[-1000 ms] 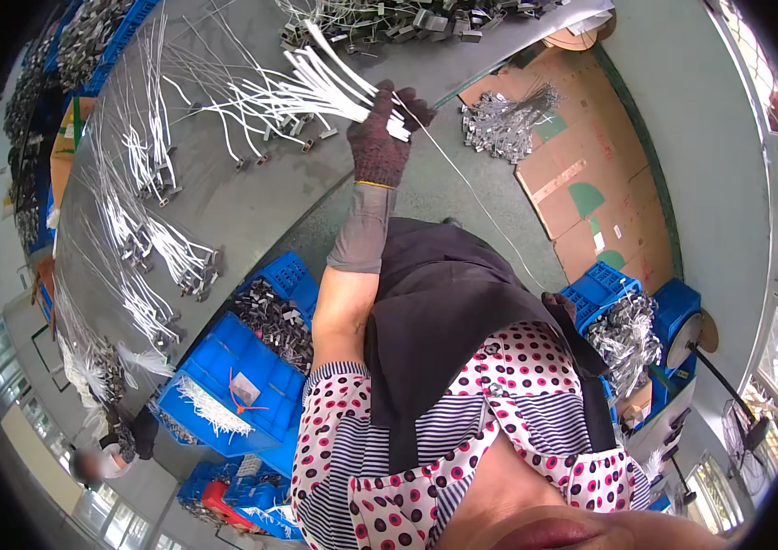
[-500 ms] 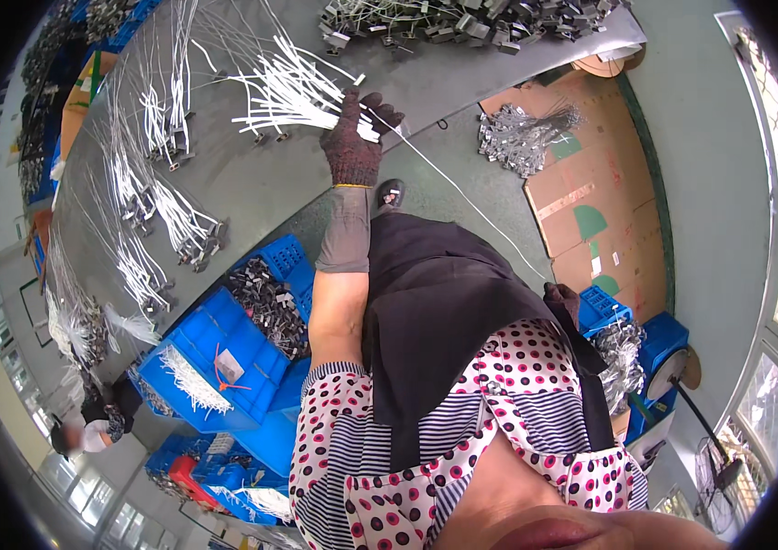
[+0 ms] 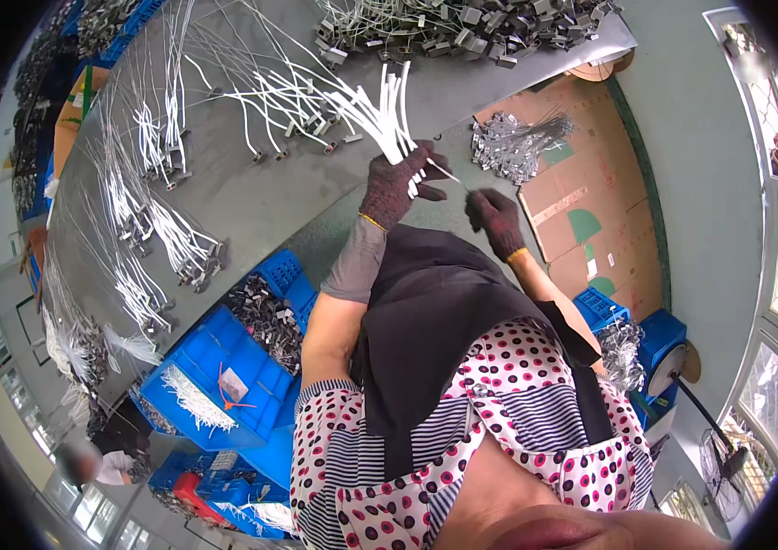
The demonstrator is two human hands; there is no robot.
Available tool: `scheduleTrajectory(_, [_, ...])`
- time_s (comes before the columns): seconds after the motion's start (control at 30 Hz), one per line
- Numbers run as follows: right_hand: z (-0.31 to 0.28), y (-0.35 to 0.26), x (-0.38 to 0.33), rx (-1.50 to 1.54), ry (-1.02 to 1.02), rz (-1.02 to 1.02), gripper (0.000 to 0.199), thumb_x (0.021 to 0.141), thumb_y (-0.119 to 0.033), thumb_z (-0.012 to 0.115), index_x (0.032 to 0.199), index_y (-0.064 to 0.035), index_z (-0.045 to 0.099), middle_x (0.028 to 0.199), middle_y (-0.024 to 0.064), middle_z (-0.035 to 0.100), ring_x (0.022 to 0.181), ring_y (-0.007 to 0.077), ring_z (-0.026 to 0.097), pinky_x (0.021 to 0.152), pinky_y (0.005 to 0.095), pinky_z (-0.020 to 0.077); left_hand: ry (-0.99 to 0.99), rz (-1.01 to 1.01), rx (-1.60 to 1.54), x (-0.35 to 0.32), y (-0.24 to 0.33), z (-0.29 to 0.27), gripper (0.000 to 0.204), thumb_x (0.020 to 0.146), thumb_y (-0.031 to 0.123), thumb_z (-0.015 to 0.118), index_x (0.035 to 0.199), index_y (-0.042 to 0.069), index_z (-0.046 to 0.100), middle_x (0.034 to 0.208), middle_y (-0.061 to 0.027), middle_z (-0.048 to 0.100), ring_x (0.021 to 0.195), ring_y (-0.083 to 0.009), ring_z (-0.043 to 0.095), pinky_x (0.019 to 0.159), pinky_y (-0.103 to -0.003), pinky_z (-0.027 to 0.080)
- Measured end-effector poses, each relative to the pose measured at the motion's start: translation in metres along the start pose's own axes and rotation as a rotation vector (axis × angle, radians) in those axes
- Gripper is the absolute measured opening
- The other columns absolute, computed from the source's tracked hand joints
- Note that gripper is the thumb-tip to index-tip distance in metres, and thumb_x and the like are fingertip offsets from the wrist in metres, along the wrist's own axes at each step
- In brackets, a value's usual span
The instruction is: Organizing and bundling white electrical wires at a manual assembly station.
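Observation:
My left hand [image 3: 393, 189], in a dark knitted glove, is closed round a bundle of white tubes [image 3: 378, 117] above the table edge. The tubes fan out away from me, and their short lower ends show between the fingers. To its right is my gloved right hand [image 3: 499, 225], fingers bent together. A thin white strand [image 3: 444, 171] runs from the left hand toward the right fingertips; what those fingers pinch is too small to make out. Beyond the bundle, thin wires with white sleeves and small metal ends [image 3: 293, 115] lie on the grey table [image 3: 233, 188].
A heap of metal-ended wires [image 3: 490, 27] covers the table's far side. More sleeved bundles [image 3: 183, 243] lie at left. Blue crates [image 3: 224, 353] stand below them. Right, a wire bundle [image 3: 508, 151] rests on cardboard [image 3: 581, 197]. A person [image 3: 109, 463] is at far left.
My left hand has drawn the white tubes toward me and to the right, off the wires on the table. My right hand has come up from the lower right toward it.

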State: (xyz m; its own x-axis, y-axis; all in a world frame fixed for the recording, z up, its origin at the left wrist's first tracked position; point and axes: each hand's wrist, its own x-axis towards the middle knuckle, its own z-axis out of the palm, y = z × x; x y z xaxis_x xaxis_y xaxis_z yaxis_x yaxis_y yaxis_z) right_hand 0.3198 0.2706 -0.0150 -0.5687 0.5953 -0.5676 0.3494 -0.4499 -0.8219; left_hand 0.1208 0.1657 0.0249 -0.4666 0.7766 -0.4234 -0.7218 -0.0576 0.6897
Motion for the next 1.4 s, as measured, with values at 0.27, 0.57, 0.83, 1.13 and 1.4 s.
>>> scheduleTrajectory(0.27, [0.083, -0.054, 0.017, -0.292, -0.263, -0.021, 0.027, 0.092, -0.027, 0.064, 0.098, -0.0015, 0.071, 0.069, 0.0051, 0.065, 0.059, 0.0096, 0.058, 0.053, 0.0276, 0.0474, 0.286, 0.339, 0.243, 0.011, 0.039, -0.024, 0.025, 0.096, 0.017, 0.063, 0.107, -0.006, 0.06, 0.078, -0.0106, 0.064, 0.067, -0.0211, 0.067, 0.058, -0.035, 0.059])
scheduleTrajectory(0.57, [0.149, -0.108, 0.067, -0.225, -0.181, -0.126, 0.059, 0.097, -0.05, 0.048, 0.107, 0.0062, 0.064, 0.087, 0.016, 0.07, 0.073, 0.021, 0.067, 0.06, 0.0355, 0.0529, 0.278, 0.321, 0.489, 0.019, 0.055, -0.054, 0.028, 0.09, 0.016, 0.07, 0.112, -0.001, 0.069, 0.098, -0.0049, 0.07, 0.088, -0.0136, 0.064, 0.078, -0.03, 0.052])
scheduleTrajectory(0.83, [0.179, -0.153, 0.119, -0.516, -0.101, -0.28, 0.057, 0.094, -0.05, 0.05, 0.109, 0.0046, 0.06, 0.093, 0.0228, 0.067, 0.079, 0.031, 0.068, 0.066, 0.0433, 0.0534, 0.262, 0.681, 1.619, 0.04, 0.084, -0.085, 0.025, 0.095, 0.014, 0.061, 0.115, 0.001, 0.068, 0.095, -0.0077, 0.07, 0.082, -0.0124, 0.064, 0.074, -0.03, 0.052])
scheduleTrajectory(1.13, [0.07, -0.175, 0.177, -1.558, 0.678, -1.116, 0.033, 0.082, -0.024, 0.065, 0.112, -0.0119, 0.059, 0.114, 0.0176, 0.064, 0.102, 0.0383, 0.059, 0.08, 0.0522, 0.0469, 1.001, 0.602, 1.049, 0.051, 0.101, -0.156, 0.046, 0.087, 0.046, 0.067, 0.09, 0.0, 0.069, 0.077, -0.0174, 0.07, 0.07, -0.0341, 0.068, 0.067, -0.046, 0.052])
scheduleTrajectory(1.4, [0.074, -0.196, 0.182, -1.609, 0.542, -1.005, 0.035, 0.078, -0.014, 0.061, 0.112, -0.008, 0.063, 0.099, 0.0176, 0.069, 0.099, 0.034, 0.065, 0.073, 0.0487, 0.0529, 0.552, 0.187, 0.335, 0.011, 0.095, -0.059, 0.029, 0.09, 0.034, 0.07, 0.091, 0.005, 0.067, 0.069, -0.0054, 0.065, 0.049, -0.0124, 0.057, 0.042, -0.028, 0.047])
